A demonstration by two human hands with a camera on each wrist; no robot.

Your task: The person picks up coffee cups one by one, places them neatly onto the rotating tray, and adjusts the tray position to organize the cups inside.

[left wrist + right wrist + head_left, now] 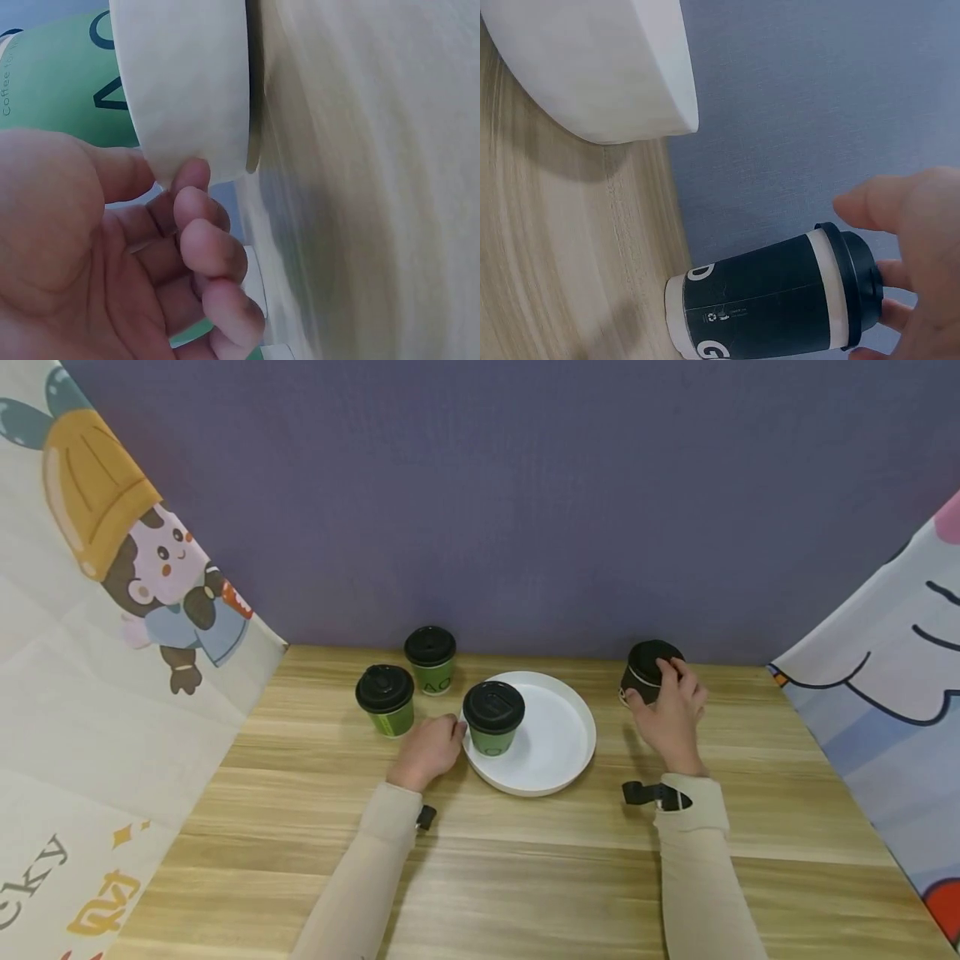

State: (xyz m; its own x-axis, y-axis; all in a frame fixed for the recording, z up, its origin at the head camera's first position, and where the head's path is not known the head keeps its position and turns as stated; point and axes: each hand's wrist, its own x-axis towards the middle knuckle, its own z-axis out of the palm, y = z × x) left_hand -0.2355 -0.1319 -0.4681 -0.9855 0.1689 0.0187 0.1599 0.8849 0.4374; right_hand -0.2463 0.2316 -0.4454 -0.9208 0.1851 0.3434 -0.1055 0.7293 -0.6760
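The right hand (pixel 671 714) holds the black cup (pixel 647 671) near the tabletop's (pixel 525 860) back edge. The left hand (pixel 426 750), fingers loose, touches the white plate's (pixel 558 752) rim.

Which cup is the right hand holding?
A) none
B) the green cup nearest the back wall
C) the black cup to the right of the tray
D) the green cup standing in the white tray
C: the right hand grips the black cup, which stands on the table outside the white tray, as the right wrist view also shows.
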